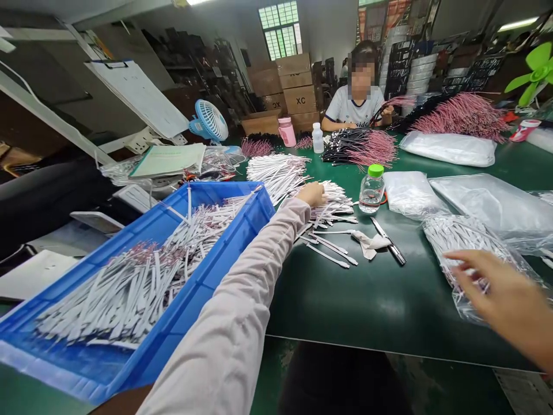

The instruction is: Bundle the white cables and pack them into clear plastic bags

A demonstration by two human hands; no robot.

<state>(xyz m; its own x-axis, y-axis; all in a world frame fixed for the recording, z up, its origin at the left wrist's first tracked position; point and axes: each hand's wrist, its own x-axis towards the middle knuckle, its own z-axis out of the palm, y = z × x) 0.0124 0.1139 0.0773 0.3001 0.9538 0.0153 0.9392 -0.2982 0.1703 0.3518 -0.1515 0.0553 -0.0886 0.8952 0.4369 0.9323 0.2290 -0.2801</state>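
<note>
My left hand reaches out over a pile of white cables with flat ends, its fingers curled down among them; what they hold is hidden. More white cables lie just beyond that wrist. At the right, my right hand is smeared by motion, its fingers apart and nothing seen in them. It hovers over or beside a clear plastic bag filled with white cables; whether it touches the bag I cannot tell. Several loose white cables lie in front of the pile.
A blue crate of white cables stands left. Centre right are a utility knife, crumpled tissue and a green-lidded jar. Clear bags lie farther right. A co-worker sits opposite, behind black and pink wires.
</note>
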